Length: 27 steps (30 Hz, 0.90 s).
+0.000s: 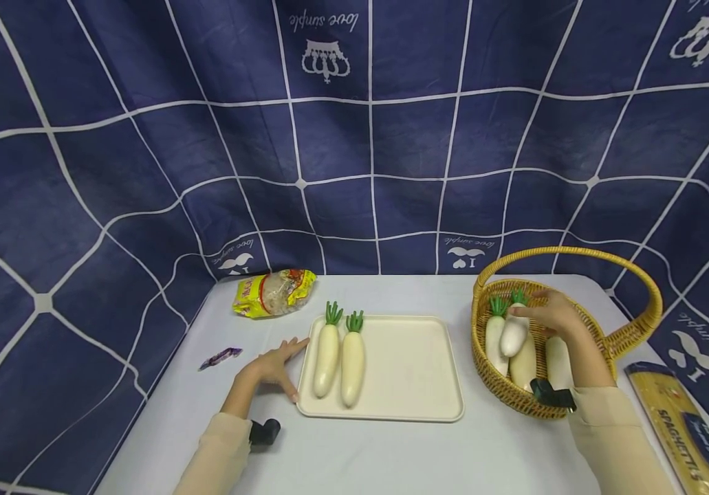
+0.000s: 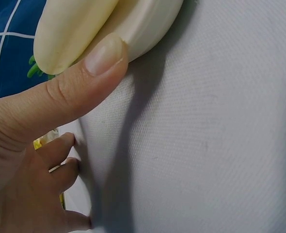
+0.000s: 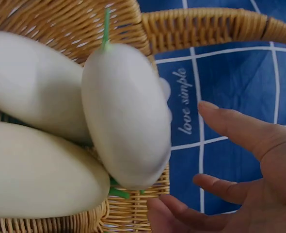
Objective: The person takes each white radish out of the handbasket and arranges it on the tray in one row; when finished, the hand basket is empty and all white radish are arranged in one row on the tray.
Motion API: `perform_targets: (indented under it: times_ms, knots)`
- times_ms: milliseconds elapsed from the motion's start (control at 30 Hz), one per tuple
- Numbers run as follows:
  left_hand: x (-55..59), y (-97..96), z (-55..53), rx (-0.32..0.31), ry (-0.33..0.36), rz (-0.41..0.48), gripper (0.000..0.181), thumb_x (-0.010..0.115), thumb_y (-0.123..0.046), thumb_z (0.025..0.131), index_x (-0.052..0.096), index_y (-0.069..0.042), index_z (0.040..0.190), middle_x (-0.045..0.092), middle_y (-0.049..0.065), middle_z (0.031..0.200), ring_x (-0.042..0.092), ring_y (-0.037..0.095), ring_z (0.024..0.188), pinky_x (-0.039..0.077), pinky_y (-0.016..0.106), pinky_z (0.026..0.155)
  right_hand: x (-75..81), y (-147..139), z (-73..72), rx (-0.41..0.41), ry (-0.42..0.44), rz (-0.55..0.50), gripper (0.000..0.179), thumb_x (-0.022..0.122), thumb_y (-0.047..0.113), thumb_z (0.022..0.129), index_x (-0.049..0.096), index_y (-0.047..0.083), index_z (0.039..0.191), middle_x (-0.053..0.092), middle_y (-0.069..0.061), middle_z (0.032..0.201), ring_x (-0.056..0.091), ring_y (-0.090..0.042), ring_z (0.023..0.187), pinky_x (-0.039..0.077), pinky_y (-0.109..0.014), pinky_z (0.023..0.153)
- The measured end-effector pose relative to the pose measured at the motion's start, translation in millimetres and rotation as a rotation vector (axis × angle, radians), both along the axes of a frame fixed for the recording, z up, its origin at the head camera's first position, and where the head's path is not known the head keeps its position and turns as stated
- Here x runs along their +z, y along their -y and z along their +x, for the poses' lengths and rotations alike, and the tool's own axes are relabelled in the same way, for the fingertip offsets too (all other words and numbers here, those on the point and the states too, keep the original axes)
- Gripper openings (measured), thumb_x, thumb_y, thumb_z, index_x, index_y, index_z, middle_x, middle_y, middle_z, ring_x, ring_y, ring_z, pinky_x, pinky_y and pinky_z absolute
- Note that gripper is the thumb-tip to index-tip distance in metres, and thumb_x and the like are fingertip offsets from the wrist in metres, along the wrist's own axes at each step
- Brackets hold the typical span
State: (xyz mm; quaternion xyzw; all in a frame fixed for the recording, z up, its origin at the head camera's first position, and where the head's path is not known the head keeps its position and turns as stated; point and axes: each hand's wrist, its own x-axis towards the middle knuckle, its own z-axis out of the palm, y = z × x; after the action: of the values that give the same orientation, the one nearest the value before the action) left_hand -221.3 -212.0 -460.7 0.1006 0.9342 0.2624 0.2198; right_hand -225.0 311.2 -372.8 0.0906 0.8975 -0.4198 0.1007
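Note:
Two white radishes (image 1: 327, 359) with green tops lie side by side in the left part of a cream tray (image 1: 410, 368). At the tray's left edge is my left hand (image 1: 270, 366), its fingers spread; in the left wrist view the thumb (image 2: 92, 68) rests against the tray's rim. My right hand (image 1: 555, 315) hovers over a wicker basket (image 1: 481, 368) that holds several white radishes. The nearest, a plump white radish (image 3: 126, 116), lies on top of others. In the right wrist view my parted fingers (image 3: 230, 126) stand clear of it.
The basket's tall handle (image 1: 577, 251) arches behind the right hand. A spaghetti packet (image 1: 679, 419) lies right of the basket. A yellow food bag (image 1: 274, 292) lies behind the tray, and a small purple wrapper (image 1: 220, 358) to the left. A blue checked curtain (image 1: 404, 137) hangs behind.

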Motion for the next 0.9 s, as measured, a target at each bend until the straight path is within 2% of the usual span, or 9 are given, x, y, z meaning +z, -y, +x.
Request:
perform_targets:
  times_ms: [133, 200, 300, 433, 533, 700, 900]
  knots:
    - [-1.0, 0.2, -0.2, 0.005, 0.009, 0.004, 0.120, 0.092, -0.015, 0.048, 0.028, -0.014, 0.149, 0.017, 0.022, 0.153, 0.009, 0.047, 0.139, 0.003, 0.073, 0.103, -2.5, -0.3, -5.0, 0.002, 0.055, -0.020, 0.091, 0.067, 0.033, 0.084, 0.014, -0.016, 0.140, 0.039, -0.025, 0.109, 0.046, -0.020, 0.074, 0.052, -0.035, 0.065]
    - [-0.8, -0.1, -0.3, 0.009, 0.014, 0.007, 0.120, 0.092, -0.014, 0.048, 0.028, -0.014, 0.149, 0.017, 0.022, 0.153, 0.009, 0.047, 0.140, 0.003, 0.073, 0.103, -4.1, -1.2, -8.1, 0.007, 0.079, -0.032, 0.093, 0.068, 0.032, 0.084, 0.012, -0.015, 0.141, 0.039, -0.025, 0.111, 0.049, -0.022, 0.079, 0.054, -0.037, 0.070]
    - [-0.6, -0.4, -0.5, 0.007, 0.011, 0.009, 0.119, 0.092, -0.014, 0.048, 0.028, -0.014, 0.149, 0.017, 0.022, 0.153, 0.009, 0.046, 0.140, 0.002, 0.073, 0.103, -6.7, -1.9, -12.4, 0.013, 0.102, -0.028, 0.094, 0.069, 0.031, 0.083, 0.010, -0.016, 0.141, 0.041, -0.025, 0.108, 0.053, -0.023, 0.076, 0.055, -0.038, 0.070]
    - [-0.5, -0.5, -0.2, 0.005, 0.011, 0.015, 0.120, 0.092, -0.013, 0.047, 0.028, -0.014, 0.149, 0.017, 0.023, 0.153, 0.008, 0.046, 0.140, 0.002, 0.073, 0.103, -12.4, -2.6, -16.0, 0.017, 0.126, -0.009, 0.095, 0.068, 0.029, 0.084, 0.008, -0.018, 0.140, 0.044, -0.022, 0.097, 0.054, -0.020, 0.064, 0.055, -0.035, 0.064]
    - [-0.7, -0.5, 0.2, 0.004, 0.012, 0.015, 0.120, 0.092, -0.013, 0.047, 0.028, -0.014, 0.149, 0.017, 0.023, 0.153, 0.008, 0.046, 0.140, 0.002, 0.073, 0.103, -16.6, -2.5, -17.0, 0.017, 0.136, -0.013, 0.091, 0.065, 0.028, 0.085, 0.009, -0.020, 0.139, 0.046, -0.022, 0.096, 0.057, -0.018, 0.062, 0.056, -0.035, 0.063]
    - [-0.8, -0.3, 0.7, -0.007, 0.004, 0.007, 0.119, 0.092, -0.014, 0.048, 0.028, -0.013, 0.149, 0.018, 0.023, 0.153, 0.009, 0.046, 0.140, 0.002, 0.073, 0.103, -19.9, -2.8, -16.5, 0.025, 0.130, -0.034, 0.088, 0.064, 0.026, 0.086, 0.012, -0.023, 0.137, 0.049, -0.029, 0.101, 0.061, -0.019, 0.066, 0.058, -0.036, 0.066]
    - [-0.4, 0.8, 0.2, -0.002, 0.006, 0.014, 0.120, 0.092, -0.014, 0.047, 0.028, -0.014, 0.149, 0.017, 0.023, 0.153, 0.009, 0.045, 0.140, 0.002, 0.073, 0.103, -21.4, -3.9, -16.6, 0.023, 0.133, -0.107, 0.093, 0.062, 0.024, 0.086, 0.000, -0.022, 0.138, 0.038, -0.038, 0.119, 0.061, -0.017, 0.071, 0.058, -0.036, 0.069]
